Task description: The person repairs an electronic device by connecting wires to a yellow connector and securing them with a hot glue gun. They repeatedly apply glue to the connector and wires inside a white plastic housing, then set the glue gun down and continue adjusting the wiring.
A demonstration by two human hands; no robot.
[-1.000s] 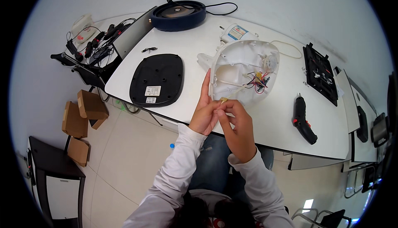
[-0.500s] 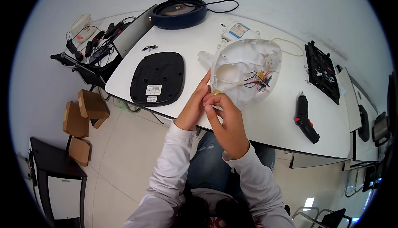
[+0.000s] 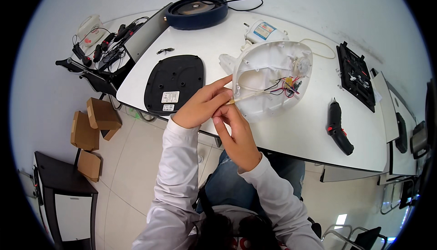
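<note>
An opened white plastic housing (image 3: 261,106) leans on the table's near edge, its hollow inside facing me. Coloured wires and a small circuit board (image 3: 291,88) sit within. A white cable (image 3: 249,96) runs from the wiring out over the housing's rim, with a yellowish end at my fingers. My left hand (image 3: 202,105) is closed round this cable end, its index finger reaching to the rim. Just below, my right hand (image 3: 236,136) is pinched at the same end; its fingertips partly hide what they grip. To the left lies a black base plate (image 3: 175,79) with white labels.
A black electric screwdriver (image 3: 337,127) lies at right, near an open black tool case (image 3: 356,77). Behind the housing is a white motor-like cylinder (image 3: 266,32). A round dark-blue appliance (image 3: 196,13) stands at the back, a short black cable (image 3: 165,50) before it. Cardboard boxes (image 3: 104,116) sit left.
Both hands have shifted slightly left and down, and the left hand has turned flatter across the cable end. The housing has moved a little to the right.
</note>
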